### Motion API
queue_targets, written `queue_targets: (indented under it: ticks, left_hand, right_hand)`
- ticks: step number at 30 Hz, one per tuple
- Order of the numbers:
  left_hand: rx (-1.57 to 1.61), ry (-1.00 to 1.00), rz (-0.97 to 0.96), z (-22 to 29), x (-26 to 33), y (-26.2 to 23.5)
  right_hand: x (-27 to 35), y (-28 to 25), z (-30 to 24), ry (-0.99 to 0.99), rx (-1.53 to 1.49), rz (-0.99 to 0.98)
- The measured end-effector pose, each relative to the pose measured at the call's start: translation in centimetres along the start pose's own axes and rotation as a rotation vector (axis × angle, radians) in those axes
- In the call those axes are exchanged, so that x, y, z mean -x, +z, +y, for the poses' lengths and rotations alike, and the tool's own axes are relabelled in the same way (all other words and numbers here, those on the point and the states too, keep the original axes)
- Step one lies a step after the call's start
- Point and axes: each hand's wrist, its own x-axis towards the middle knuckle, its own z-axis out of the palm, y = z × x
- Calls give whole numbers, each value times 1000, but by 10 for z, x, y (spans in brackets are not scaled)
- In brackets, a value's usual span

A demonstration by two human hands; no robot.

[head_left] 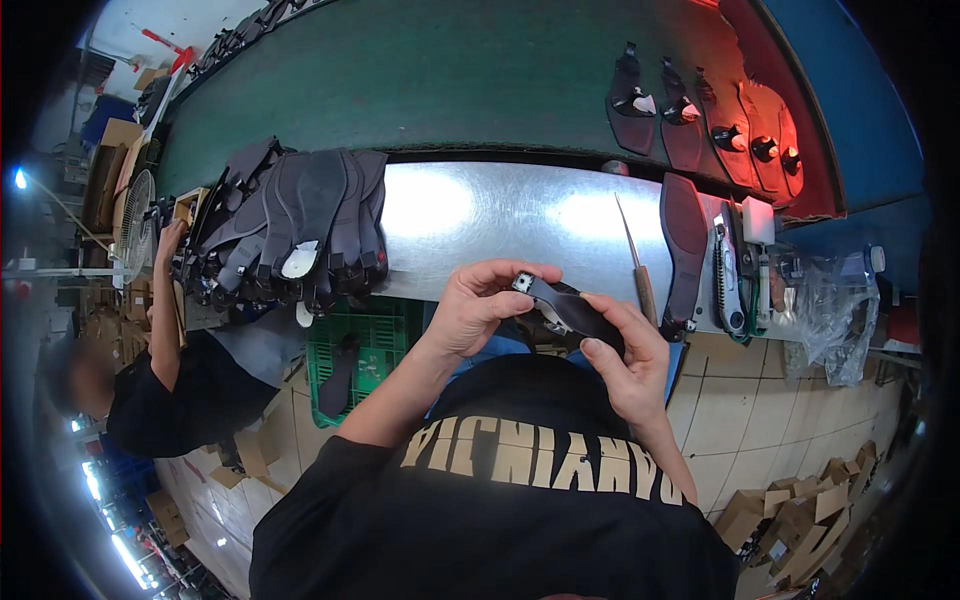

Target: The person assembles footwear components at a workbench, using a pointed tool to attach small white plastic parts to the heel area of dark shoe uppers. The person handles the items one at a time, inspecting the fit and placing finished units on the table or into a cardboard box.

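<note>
Right of a heaped pile of flat, dark grey sandal soles (325,195), the left end of a dark curved sandal sole (573,306) is being pinched by the left hand (472,312). Its long axis is being slanted down rightward between the hands, neither being nearer, at the near edge of a silver metal table (480,240). The lower end is being gripped by the right hand (637,372), beside a wooden-handled steel awl (643,290).
</note>
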Motion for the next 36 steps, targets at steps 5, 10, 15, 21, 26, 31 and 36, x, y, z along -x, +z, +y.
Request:
queue_targets:
  ticks: [5, 10, 15, 21, 26, 31, 36]
  left_hand:
    - [72, -19, 20, 2, 0, -2]
    - [-30, 29, -18, 2, -2, 1]
    - [2, 32, -63, 4, -3, 4]
    - [-7, 24, -60, 3, -2, 4]
    - [-23, 30, -68, 4, -2, 4]
    - [-79, 37, -40, 3, -2, 4]
    - [-114, 59, -26, 0, -2, 2]
  right_hand:
    - [1, 1, 1, 7, -89, 15]
    - [1, 0, -4, -67, 47, 15]
    - [0, 0, -4, -89, 84, 18]
    - [0, -2, -4, -80, 100, 0]
    - [1, -1, -6, -61, 99, -2]
    - [0, -2, -11, -50, 128, -7]
    - [-1, -1, -15, -77, 200, 1]
